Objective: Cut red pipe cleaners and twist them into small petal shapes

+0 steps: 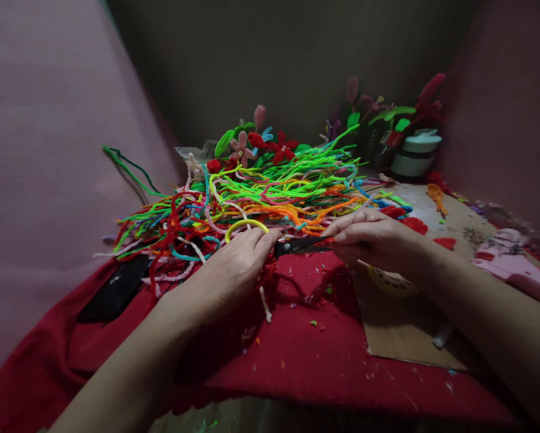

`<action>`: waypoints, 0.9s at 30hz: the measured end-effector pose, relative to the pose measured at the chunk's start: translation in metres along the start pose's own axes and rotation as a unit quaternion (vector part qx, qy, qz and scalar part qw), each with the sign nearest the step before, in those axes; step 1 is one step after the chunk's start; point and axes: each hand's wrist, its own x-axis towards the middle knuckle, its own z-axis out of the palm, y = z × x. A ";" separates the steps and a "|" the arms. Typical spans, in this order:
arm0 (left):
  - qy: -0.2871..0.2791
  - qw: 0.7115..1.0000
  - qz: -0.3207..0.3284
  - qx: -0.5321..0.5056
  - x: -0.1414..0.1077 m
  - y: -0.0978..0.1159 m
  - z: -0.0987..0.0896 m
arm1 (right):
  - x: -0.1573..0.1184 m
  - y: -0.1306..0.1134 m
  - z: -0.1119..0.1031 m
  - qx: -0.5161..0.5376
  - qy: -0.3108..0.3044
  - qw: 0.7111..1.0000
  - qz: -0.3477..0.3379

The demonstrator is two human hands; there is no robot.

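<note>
My left hand is closed around the handle end of a pair of scissors, whose dark blades point right. A yellow loop stands up behind its knuckles; I cannot tell whether it belongs to the scissors. My right hand has its fingers pinched together at the blade tips. What they hold is hidden, though a bit of red shows there. Just beyond both hands lies a big tangled heap of coloured pipe cleaners. A white pipe cleaner hangs below my left hand.
Red cloth strewn with scraps covers the table front. A black phone-like slab lies left. Under my right arm are cardboard and a yellow ring. Fuzzy flowers, a lidded jar and a pink tool stand around.
</note>
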 end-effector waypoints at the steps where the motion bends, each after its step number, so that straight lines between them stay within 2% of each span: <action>1: -0.001 1.000 -0.002 0.005 0.000 0.001 -0.001 | 0.000 0.000 0.000 -0.001 -0.002 1.000 -0.001; 7: 0.009 1.000 0.002 0.010 0.001 0.004 -0.002 | -0.002 -0.001 0.000 -0.037 0.017 0.999 0.011; 12: -0.005 1.000 0.013 0.018 0.001 0.005 -0.003 | -0.001 0.000 -0.003 -0.045 0.007 0.999 0.023; 18: 0.011 0.998 0.040 0.053 -0.001 0.004 -0.001 | -0.002 0.000 -0.002 -0.027 -0.008 0.999 0.020; 27: 0.004 0.992 0.031 0.125 0.001 0.012 -0.007 | -0.003 0.000 -0.001 -0.009 -0.010 1.000 0.026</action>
